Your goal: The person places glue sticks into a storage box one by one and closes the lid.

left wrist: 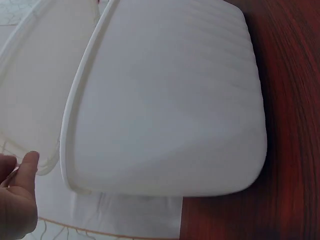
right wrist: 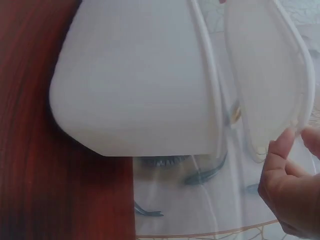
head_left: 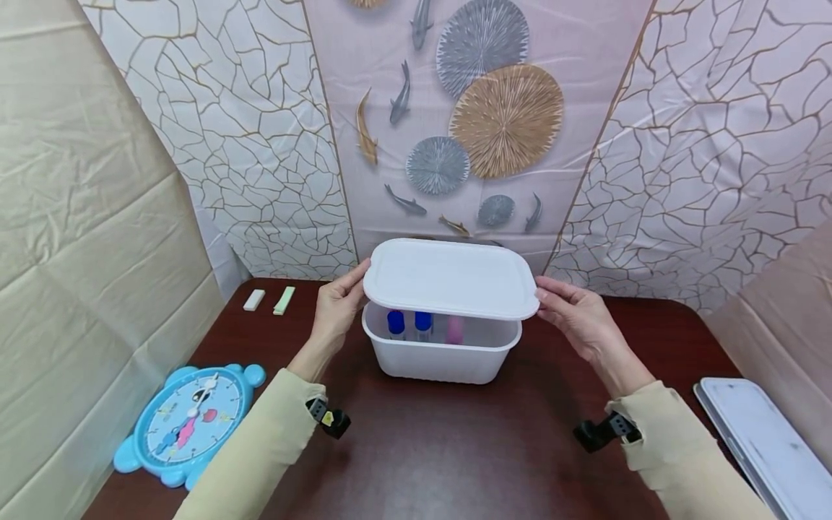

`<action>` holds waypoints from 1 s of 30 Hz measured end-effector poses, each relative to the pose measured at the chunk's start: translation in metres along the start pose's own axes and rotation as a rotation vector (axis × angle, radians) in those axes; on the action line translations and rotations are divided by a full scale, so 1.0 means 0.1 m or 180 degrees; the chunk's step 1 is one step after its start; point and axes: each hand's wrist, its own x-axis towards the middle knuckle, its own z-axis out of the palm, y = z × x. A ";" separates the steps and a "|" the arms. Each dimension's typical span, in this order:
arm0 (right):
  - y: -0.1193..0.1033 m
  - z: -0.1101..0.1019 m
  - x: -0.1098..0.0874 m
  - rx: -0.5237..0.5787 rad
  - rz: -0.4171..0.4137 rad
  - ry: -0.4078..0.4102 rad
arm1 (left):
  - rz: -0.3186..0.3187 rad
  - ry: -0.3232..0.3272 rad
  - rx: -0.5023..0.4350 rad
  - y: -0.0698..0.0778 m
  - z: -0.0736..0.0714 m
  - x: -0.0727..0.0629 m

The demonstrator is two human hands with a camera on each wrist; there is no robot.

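Note:
Both hands hold a white lid [head_left: 451, 280] level above a white plastic box [head_left: 442, 361], one hand at each short end. My left hand [head_left: 338, 303] pinches the lid's left edge between thumb and fingers. At the opposite edge, my right hand [head_left: 575, 318] pinches it the same way. Through the gap under the lid show two blue-capped clear containers [head_left: 423, 325] and a pink item [head_left: 454, 331] inside the box. In the left wrist view the lid [left wrist: 45, 75] stands apart from the box rim, and the right wrist view shows the same gap.
A blue toy clock [head_left: 191, 419] lies at the left of the dark wooden table [head_left: 442, 455]. Behind it are a white block [head_left: 254, 300] and a pale green strip [head_left: 284, 300]. A flat white board-like object [head_left: 767, 440] lies along the right edge. Patterned cloth hangs behind the box.

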 end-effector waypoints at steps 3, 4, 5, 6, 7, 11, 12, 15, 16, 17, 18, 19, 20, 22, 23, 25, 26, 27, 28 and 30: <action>0.05 0.02 0.01 -0.0361 0.0117 -0.0022 | -0.0021 -0.0204 0.0113 -0.02 -0.08 -0.03; 0.07 0.03 0.01 -0.0501 0.0136 -0.0027 | -0.0018 -0.0265 0.0132 -0.04 -0.11 -0.04; 0.10 0.03 0.01 -0.0645 0.0152 -0.0035 | 0.0012 -0.0310 0.0115 -0.04 -0.13 -0.06; 0.12 0.04 0.01 -0.0784 0.0157 -0.0038 | 0.0011 -0.0346 0.0125 -0.04 -0.15 -0.07; 0.14 0.05 0.01 -0.0921 0.0165 -0.0025 | 0.0002 -0.0371 0.0168 -0.05 -0.16 -0.09; 0.23 0.05 0.00 -0.1319 0.0161 0.0050 | -0.0096 -0.0469 0.0430 -0.07 -0.21 -0.11; 0.25 0.05 0.00 -0.1394 0.0152 0.0076 | -0.0143 -0.0487 0.0600 -0.08 -0.22 -0.11; 0.30 0.06 0.00 -0.1540 0.0124 0.0114 | -0.0209 -0.0517 0.0953 -0.13 -0.24 -0.11; 0.31 0.06 0.00 -0.1581 0.0118 0.0118 | -0.0224 -0.0523 0.1036 -0.14 -0.24 -0.12; 0.32 0.07 0.00 -0.1609 0.0111 0.0128 | -0.0242 -0.0516 0.1112 -0.16 -0.24 -0.12; 0.33 0.07 0.00 -0.1608 0.0108 0.0142 | -0.0255 -0.0528 0.1150 -0.17 -0.24 -0.13; 0.34 0.08 0.00 -0.1609 0.0107 0.0161 | -0.0275 -0.0537 0.1168 -0.18 -0.24 -0.14; 0.34 0.08 0.00 -0.1614 0.0108 0.0183 | -0.0280 -0.0557 0.1181 -0.20 -0.24 -0.14; 0.35 0.09 0.00 -0.1612 0.0122 0.0209 | -0.0275 -0.0578 0.1198 -0.23 -0.23 -0.14; 0.35 0.09 0.00 -0.1606 0.0130 0.0220 | -0.0268 -0.0579 0.1212 -0.25 -0.23 -0.14; 0.36 0.09 -0.01 -0.1611 0.0146 0.0215 | -0.0245 -0.0580 0.1234 -0.27 -0.23 -0.14; 0.36 0.09 -0.02 -0.1613 0.0156 0.0206 | -0.0233 -0.0581 0.1240 -0.28 -0.23 -0.14; 0.37 0.09 -0.02 -0.1615 0.0167 0.0195 | -0.0230 -0.0578 0.1238 -0.29 -0.24 -0.15; 0.37 0.09 -0.03 -0.1613 0.0184 0.0192 | -0.0225 -0.0586 0.1232 -0.29 -0.24 -0.15; 0.39 0.09 -0.04 -0.1598 0.0209 0.0200 | -0.0259 -0.0621 0.1220 -0.26 -0.24 -0.17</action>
